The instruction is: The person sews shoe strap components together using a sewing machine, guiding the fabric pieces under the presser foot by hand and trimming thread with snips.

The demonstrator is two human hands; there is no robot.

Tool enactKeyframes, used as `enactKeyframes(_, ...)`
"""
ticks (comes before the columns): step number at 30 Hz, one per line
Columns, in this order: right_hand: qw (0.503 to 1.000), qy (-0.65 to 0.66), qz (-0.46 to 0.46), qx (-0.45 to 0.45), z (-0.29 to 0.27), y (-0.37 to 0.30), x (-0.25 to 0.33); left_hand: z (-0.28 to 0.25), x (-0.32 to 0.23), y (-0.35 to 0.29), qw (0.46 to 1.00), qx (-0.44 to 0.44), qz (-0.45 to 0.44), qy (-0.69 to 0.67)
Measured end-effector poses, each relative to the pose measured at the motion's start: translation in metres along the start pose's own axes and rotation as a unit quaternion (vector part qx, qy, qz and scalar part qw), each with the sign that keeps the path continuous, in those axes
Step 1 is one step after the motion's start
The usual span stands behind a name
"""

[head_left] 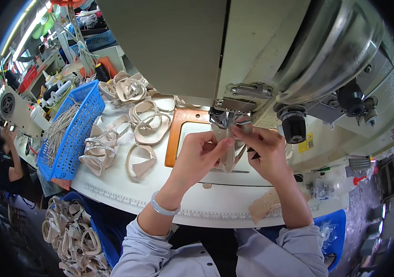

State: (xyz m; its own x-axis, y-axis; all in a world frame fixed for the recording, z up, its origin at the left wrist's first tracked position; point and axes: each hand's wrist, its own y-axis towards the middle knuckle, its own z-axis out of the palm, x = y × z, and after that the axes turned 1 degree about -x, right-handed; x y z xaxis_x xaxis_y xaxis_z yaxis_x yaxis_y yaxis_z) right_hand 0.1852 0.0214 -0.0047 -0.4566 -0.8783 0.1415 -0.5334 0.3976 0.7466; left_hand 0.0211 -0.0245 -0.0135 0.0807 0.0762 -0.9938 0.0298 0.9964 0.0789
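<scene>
A beige, strap-like piece (227, 160) stands under the presser foot (223, 119) of a sewing machine (259, 51). My left hand (200, 154) is closed on its left side, thumb and fingers pinching it. On the other side, my right hand (267, 150) is closed too, its thumb and forefinger at the upper part of the piece, close by the needle area. The machine's foot and my fingers partly hide the piece. Left of my hands lie several beige shoe uppers (141, 161) with glittering straps, some heaped over one another.
A blue basket (88, 111) of thin cords stands at the table's left. Below it, beige uppers (74, 231) fill a blue bin. An orange-brown frame (174, 138) is by the needle. A beige scrap (262, 206) lies at the front edge. Another person (10, 161) is at far left.
</scene>
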Motion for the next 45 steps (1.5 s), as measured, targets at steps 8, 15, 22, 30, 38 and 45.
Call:
enactKeyframes(8,0.991,-0.047,0.09,0.084,-0.002,0.001,-0.002,-0.005,0.003,0.001,0.994,-0.015,0.06,0.09)
enactKeyframes(15,0.979,-0.048,0.142,0.135,-0.011,0.006,-0.006,-0.005,0.002,0.0,0.989,-0.027,0.071,0.128)
enactKeyframes(22,0.97,-0.067,0.189,0.141,-0.013,0.011,-0.001,-0.005,-0.001,0.001,0.983,-0.035,0.063,0.169)
enactKeyframes(30,0.99,-0.003,0.117,0.083,-0.011,-0.005,0.016,-0.008,0.01,-0.005,0.988,-0.016,0.118,0.103)
enactKeyframes(38,0.99,-0.069,0.101,0.073,-0.01,0.004,0.011,-0.009,0.0,0.002,0.987,-0.038,0.078,0.133)
enactKeyframes(45,0.988,-0.063,0.113,0.085,-0.004,0.007,0.0,-0.008,-0.001,0.002,0.987,-0.05,0.089,0.128)
